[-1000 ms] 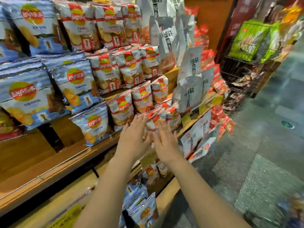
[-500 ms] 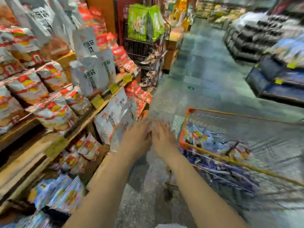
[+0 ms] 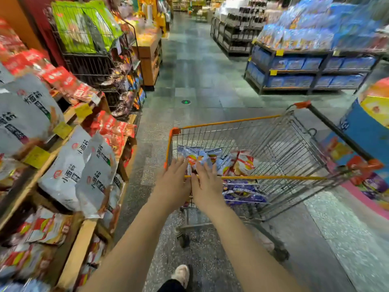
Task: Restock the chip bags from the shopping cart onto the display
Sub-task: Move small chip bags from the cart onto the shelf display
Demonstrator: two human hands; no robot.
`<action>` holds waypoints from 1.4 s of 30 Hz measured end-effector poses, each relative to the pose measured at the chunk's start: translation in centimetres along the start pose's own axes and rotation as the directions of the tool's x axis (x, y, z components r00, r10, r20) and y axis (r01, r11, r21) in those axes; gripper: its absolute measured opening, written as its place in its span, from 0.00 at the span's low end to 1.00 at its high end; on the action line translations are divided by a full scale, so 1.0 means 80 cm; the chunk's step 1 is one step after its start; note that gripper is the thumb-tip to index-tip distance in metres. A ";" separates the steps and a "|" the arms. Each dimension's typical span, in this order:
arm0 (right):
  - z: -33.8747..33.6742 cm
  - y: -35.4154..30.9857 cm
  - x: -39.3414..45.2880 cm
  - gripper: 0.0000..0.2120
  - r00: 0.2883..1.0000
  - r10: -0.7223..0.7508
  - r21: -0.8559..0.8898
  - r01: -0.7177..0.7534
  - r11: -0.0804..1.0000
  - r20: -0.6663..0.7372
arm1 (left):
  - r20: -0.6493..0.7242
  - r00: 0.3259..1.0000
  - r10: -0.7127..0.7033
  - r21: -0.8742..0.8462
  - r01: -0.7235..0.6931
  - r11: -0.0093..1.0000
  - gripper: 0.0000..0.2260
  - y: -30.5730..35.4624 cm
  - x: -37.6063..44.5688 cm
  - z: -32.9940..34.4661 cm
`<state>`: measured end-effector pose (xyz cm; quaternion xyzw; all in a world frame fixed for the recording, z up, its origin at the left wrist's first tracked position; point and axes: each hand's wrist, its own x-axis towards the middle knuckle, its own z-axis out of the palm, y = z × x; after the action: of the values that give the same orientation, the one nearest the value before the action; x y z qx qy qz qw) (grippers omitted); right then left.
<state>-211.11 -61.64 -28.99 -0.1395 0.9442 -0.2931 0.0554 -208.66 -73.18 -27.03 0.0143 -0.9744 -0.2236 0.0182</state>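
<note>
Two hands reach out ahead of me over the near corner of the shopping cart (image 3: pixel 248 135): my left hand (image 3: pixel 173 182) and my right hand (image 3: pixel 207 185) sit side by side, nearly touching, both with fingers straight and slightly spread, palms down, holding nothing that I can see. My left fingertips (image 3: pixel 181 162) lie at the cart's orange corner, and my right fingertips (image 3: pixel 205 165) cross the orange rim toward a blue chip bag (image 3: pixel 194 155) that lies topmost in the basket; whether they touch it I cannot tell, since the picture is blurred there. Just beside that bag, to its right, lies a white and red chip bag (image 3: pixel 244 163), and lower down in the basket, seen through the wire side, is a heap of purple bags (image 3: pixel 242 191). The cart stands on the speckled floor (image 3: pixel 210 91) of the aisle, its handle (image 3: pixel 336 131) pointing away to my right. On my left is the wooden display (image 3: pixel 77 249), tiered, with large grey-white bags (image 3: pixel 80 171) leaning out over its edge, red packets (image 3: pixel 113 129) behind them, and red-and-white chip bags (image 3: pixel 44 226) on the lower shelf. Yellow price tags (image 3: pixel 36 157) hang on the shelf edges. Further along stands a wire rack (image 3: pixel 88 57) with green bags (image 3: pixel 84 26) on top. Across the aisle a dark shelving unit (image 3: pixel 305 68) carries blue packages. One shoe (image 3: pixel 181 273) shows at the bottom, below my forearms.
</note>
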 end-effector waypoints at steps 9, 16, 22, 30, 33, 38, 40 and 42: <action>0.001 0.084 0.079 0.26 0.992 0.101 -0.013 -0.100 0.995 0.073 | 0.084 0.996 -0.036 0.028 0.034 0.999 0.29 0.011 0.099 0.069; 0.016 0.127 0.223 0.31 0.967 0.190 -0.130 -0.169 0.977 0.169 | -0.076 0.954 -0.290 0.018 0.292 0.956 0.30 -0.039 0.223 0.098; 0.039 0.164 0.284 0.34 0.941 0.189 -0.246 -0.119 0.962 0.281 | -0.096 0.924 -0.369 0.019 0.372 0.928 0.30 -0.050 0.261 0.153; 0.087 0.191 0.324 0.38 0.833 0.292 -0.275 -0.177 0.945 0.469 | -0.020 0.847 -0.531 0.127 0.529 0.839 0.32 -0.079 0.257 0.159; 0.111 0.183 0.342 0.38 0.807 0.264 -0.338 -0.086 0.937 0.528 | -0.054 0.839 -0.541 0.228 0.538 0.812 0.32 -0.076 0.255 0.158; 0.131 0.173 0.360 0.38 0.798 0.191 -0.370 0.044 0.928 0.572 | -0.019 0.816 -0.578 0.329 0.551 0.767 0.31 -0.056 0.273 0.151; 0.135 0.180 0.369 0.38 0.798 0.171 -0.392 0.087 0.916 0.578 | -0.088 0.805 -0.586 0.290 0.584 0.758 0.31 -0.053 0.280 0.149; 0.143 0.191 0.376 0.38 0.792 0.168 -0.413 0.114 0.904 0.587 | -0.216 0.820 -0.530 0.282 0.572 0.770 0.34 -0.053 0.277 0.151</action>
<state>-241.25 -64.67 -47.79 -0.2211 0.9179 -0.0174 0.3290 -231.20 -72.50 -39.07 0.3165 -0.9473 -0.0492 0.0097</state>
